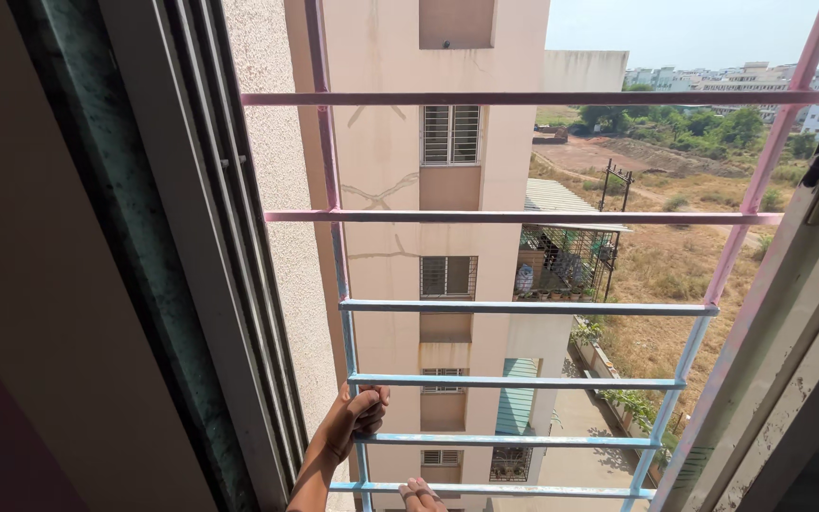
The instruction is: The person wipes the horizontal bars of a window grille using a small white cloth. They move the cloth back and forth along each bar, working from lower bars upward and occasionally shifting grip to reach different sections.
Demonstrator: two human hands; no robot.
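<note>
Window grille (523,306) of horizontal bars fills the open window, its upper bars pink and its lower bars light blue, with a drop to the ground outside. At the far left the dark window frame (144,246) and its sliding tracks hide the grille's left edge, and the lower left corner of the view is only blurred dark wall. The left hand (353,422) comes up from the bottom edge near the grille's lower left corner; its forearm is cut off by the bottom of the view. Its fingers are curled shut around the upright bar (343,284) just where the second-lowest blue bar meets it. Just to the right, at the bottom edge, only a few fingertips of the right hand (421,493) show, lying over the lowest blue bar (523,491); the rest is out of view, so whether it grips cannot be told. Further right, an apartment block (447,190) stands beyond the bars, and the pale window sash (789,332) cuts off the grille's right edge.
</note>
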